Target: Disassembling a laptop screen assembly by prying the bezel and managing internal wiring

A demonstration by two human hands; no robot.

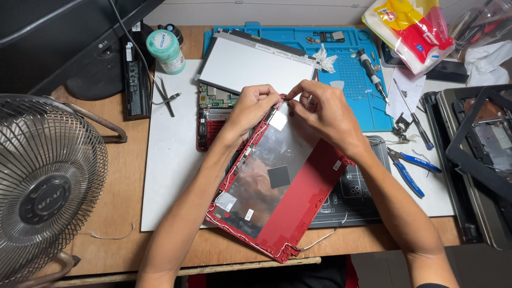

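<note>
Pinching the top edge of a red laptop lid [298, 197] on the white mat [170, 160], left hand [250, 109] and right hand [325, 112] curling fingertips together; fingertips hiding whatever is being gripped.

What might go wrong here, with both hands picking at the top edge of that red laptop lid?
1. Both hands, left and right, pinch at the far edge of the red lid; the thin wire trailing from its near edge might snag or tear if the lid shifts.
2. The lid lies tilted over other parts, so it may rock or slide under pressure.
3. The bare screen panel lies just behind the hands; a slip might knock or scratch it.
</note>
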